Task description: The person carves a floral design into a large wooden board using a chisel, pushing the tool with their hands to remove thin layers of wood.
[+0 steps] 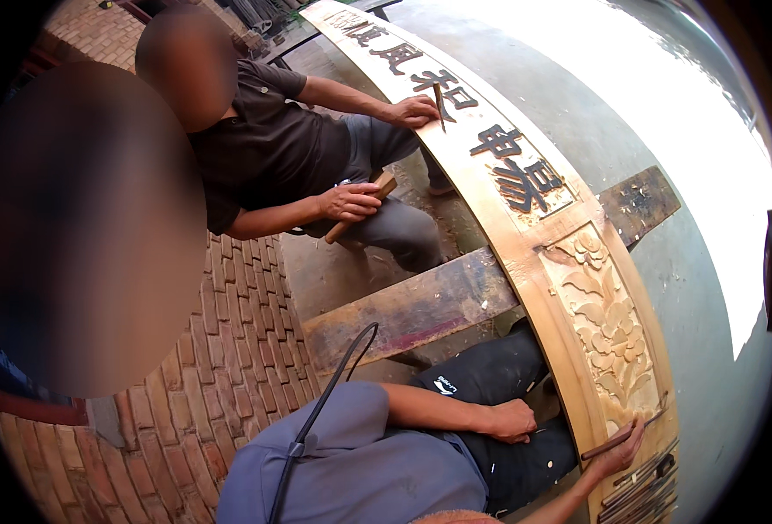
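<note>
My right hand [620,449] grips a carving chisel [602,444] by its dark handle, over the lower end of a carved floral panel [608,327]. The chisel's thin tip [659,414] lies near the panel's bottom edge. My left hand [513,421] rests on my thigh, curled into a loose fist with no object showing in it. The panel is part of a long pale wooden board [530,249], and raised dark characters [442,92] run along its far part. Just below my right hand, several chisels [643,489] lie side by side on the board.
A stained plank [412,306] supports the board from beneath, its other end [643,205] jutting out beyond. Farther along sits a co-worker [281,140], with a chisel [439,103] upright in one hand and a wooden mallet [364,208] in the other. Brick paving [229,367] lies at left.
</note>
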Action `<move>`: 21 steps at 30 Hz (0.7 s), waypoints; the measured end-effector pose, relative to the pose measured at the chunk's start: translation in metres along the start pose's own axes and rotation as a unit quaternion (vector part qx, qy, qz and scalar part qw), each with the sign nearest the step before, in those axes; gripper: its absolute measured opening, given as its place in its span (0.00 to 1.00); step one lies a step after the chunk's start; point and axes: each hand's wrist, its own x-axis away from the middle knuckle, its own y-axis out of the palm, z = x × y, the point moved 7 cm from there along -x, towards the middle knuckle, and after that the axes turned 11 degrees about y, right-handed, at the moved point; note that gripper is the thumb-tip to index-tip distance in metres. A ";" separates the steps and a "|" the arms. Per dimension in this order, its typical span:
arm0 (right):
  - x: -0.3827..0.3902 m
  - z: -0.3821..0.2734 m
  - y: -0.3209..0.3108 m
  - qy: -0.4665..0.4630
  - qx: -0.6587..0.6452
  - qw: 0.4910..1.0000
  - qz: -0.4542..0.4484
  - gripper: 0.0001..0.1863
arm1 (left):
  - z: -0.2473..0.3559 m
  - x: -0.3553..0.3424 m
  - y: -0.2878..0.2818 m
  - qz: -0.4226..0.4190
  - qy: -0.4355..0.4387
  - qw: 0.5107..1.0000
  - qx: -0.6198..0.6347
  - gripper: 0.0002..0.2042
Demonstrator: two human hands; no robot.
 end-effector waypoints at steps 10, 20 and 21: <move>0.002 -0.002 -0.002 -0.006 0.026 1.000 0.007 0.16 | 0.003 0.003 0.001 -0.023 -0.003 1.000 -0.008 0.17; 0.002 -0.002 -0.003 -0.027 0.017 0.999 0.021 0.17 | 0.005 0.001 -0.001 -0.017 0.005 1.000 -0.014 0.18; 0.002 -0.001 -0.003 -0.028 0.017 0.999 0.021 0.16 | 0.005 0.001 -0.002 -0.016 0.005 1.000 -0.014 0.18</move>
